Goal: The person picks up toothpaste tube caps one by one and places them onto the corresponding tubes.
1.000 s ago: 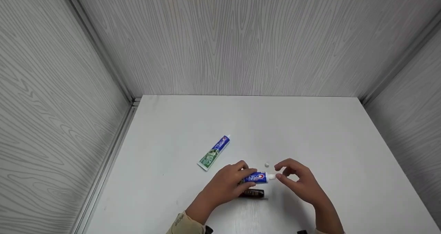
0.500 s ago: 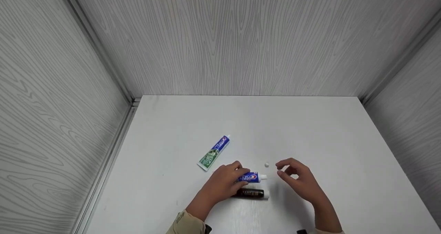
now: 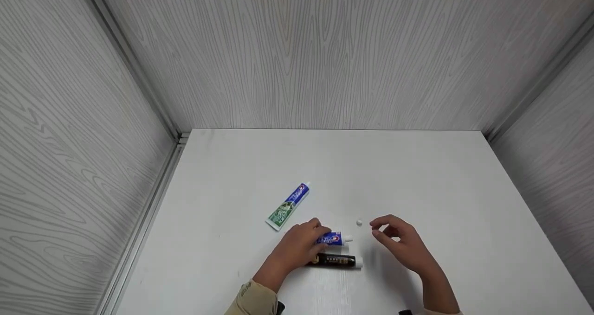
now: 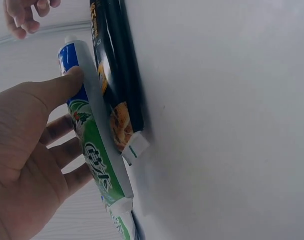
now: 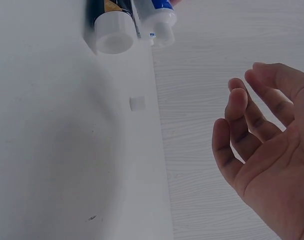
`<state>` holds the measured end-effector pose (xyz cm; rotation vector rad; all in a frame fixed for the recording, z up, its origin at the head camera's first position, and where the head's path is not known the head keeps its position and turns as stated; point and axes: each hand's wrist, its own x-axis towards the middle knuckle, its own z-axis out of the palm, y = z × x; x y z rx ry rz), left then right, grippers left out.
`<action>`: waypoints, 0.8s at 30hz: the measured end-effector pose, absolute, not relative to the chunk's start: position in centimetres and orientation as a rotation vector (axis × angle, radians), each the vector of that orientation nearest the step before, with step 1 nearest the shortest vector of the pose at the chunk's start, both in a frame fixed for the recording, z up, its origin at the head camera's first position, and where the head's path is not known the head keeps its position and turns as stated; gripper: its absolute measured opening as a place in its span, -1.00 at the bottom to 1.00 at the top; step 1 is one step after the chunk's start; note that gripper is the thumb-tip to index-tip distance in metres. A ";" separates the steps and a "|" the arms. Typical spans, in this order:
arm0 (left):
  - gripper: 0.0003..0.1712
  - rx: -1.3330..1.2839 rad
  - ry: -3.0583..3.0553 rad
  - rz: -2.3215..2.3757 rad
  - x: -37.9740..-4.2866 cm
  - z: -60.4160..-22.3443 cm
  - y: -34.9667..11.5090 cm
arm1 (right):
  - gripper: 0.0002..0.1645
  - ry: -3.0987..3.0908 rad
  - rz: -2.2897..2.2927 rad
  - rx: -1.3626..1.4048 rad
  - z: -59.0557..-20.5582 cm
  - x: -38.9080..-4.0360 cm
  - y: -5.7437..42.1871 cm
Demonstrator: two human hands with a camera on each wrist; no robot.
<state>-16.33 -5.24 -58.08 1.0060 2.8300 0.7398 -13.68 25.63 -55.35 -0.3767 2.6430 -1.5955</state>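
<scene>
My left hand [image 3: 297, 245] grips a blue and green toothpaste tube [image 4: 94, 145], thumb on one side and fingers on the other. Its narrow white nozzle [image 3: 348, 238] shows bare and points to the right. Just in front of it, a black toothpaste tube [image 3: 336, 260] with a white cap lies on the table, partly behind the left hand. To the right, my right hand [image 3: 401, 241] hovers with loosely bent fingers and nothing between them. Near its fingertips a small white cap [image 3: 359, 222] rests on the table; it also shows in the right wrist view.
Another blue and green toothpaste tube [image 3: 287, 206] lies slanted on the white table [image 3: 417, 166], beyond the left hand. Grey wood-grain panels [image 3: 297, 55] stand at the back and on both sides.
The left hand has moved left with the gripped tube, drawing its nozzle away from the right fingertips. More of the black tube now shows. The right hand has barely moved.
</scene>
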 end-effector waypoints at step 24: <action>-0.60 1.019 2.842 0.804 -16.8 -59.3 -5.3 | -0.71 2.680 -1.514 -0.265 -55.5 -14.3 25.1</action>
